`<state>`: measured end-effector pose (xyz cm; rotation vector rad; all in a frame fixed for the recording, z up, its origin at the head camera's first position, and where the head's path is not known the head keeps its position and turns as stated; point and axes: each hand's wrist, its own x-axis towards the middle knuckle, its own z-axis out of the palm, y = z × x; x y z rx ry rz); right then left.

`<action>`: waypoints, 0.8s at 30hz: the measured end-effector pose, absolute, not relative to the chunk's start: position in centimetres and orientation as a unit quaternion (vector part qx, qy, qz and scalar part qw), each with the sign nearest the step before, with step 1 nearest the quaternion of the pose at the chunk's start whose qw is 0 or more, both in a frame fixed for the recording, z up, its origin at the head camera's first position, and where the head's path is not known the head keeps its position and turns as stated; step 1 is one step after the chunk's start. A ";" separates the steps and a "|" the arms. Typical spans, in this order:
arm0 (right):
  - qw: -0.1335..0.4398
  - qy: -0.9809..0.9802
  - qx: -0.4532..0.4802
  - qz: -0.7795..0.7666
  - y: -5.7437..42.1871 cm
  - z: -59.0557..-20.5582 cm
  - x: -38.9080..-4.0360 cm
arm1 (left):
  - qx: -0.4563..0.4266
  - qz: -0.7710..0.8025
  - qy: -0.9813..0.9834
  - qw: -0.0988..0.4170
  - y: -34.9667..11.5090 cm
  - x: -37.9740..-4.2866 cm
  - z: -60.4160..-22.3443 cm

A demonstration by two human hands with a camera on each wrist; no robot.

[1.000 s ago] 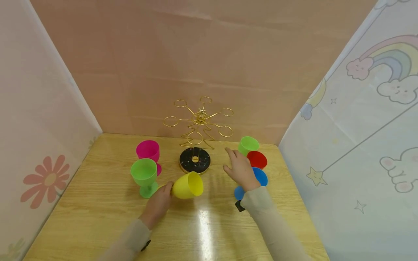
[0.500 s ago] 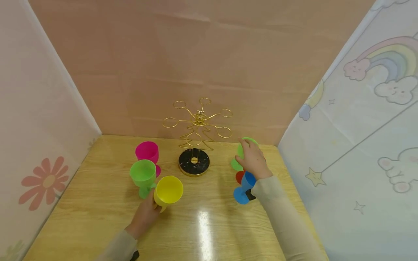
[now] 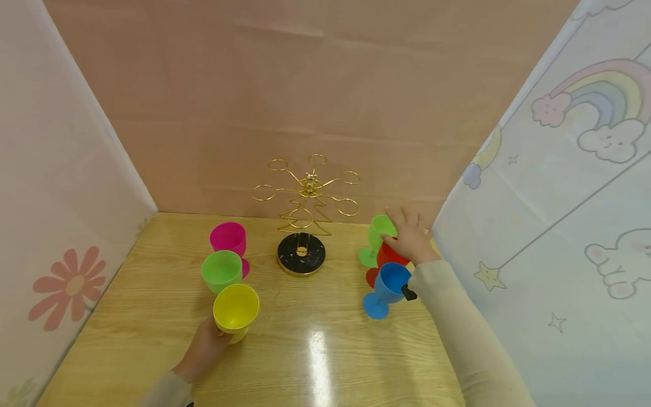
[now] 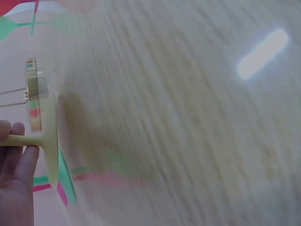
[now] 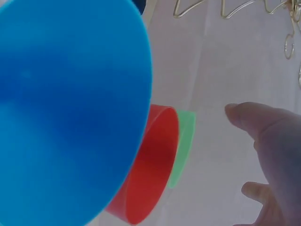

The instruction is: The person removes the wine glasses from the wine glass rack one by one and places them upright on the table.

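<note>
My left hand (image 3: 203, 346) pinches the stem of a yellow goblet (image 3: 236, 308), its bowl facing up, at the front of the left row. The left wrist view shows the fingers around that stem and the goblet's round foot (image 4: 51, 141) close over the table. Behind it stand a green goblet (image 3: 222, 271) and a pink goblet (image 3: 228, 237). With fingers spread, my right hand (image 3: 413, 240) hovers over the right row, overlapping the red goblet (image 3: 391, 254). Beside it are another green goblet (image 3: 381, 230) and a blue goblet (image 3: 393, 282). In the right wrist view that hand (image 5: 277, 146) holds nothing.
A gold wire stand (image 3: 310, 186) with several ring-ended arms rises from a round black base (image 3: 301, 254) at the back middle of the wooden table (image 3: 315, 316). A pink backdrop (image 3: 305, 85) hangs behind; printed side panels (image 3: 559, 226) flank the table.
My left hand has carried the yellow goblet leftward and turned it from lying sideways to upright. My right hand has moved right and back across the right row, its fingers spreading.
</note>
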<state>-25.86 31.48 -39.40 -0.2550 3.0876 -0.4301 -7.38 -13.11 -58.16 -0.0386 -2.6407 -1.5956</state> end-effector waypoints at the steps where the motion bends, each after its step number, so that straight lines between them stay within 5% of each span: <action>1: 0.011 0.987 -0.080 -0.140 31.5 -39.5 -26.0 | -0.009 -0.516 -0.856 0.028 -13.3 -7.3 -58.2; 24: 0.074 0.992 -0.034 -0.100 34.5 -39.6 -28.2 | -0.032 -0.538 -0.842 -0.027 -17.8 -7.3 -58.9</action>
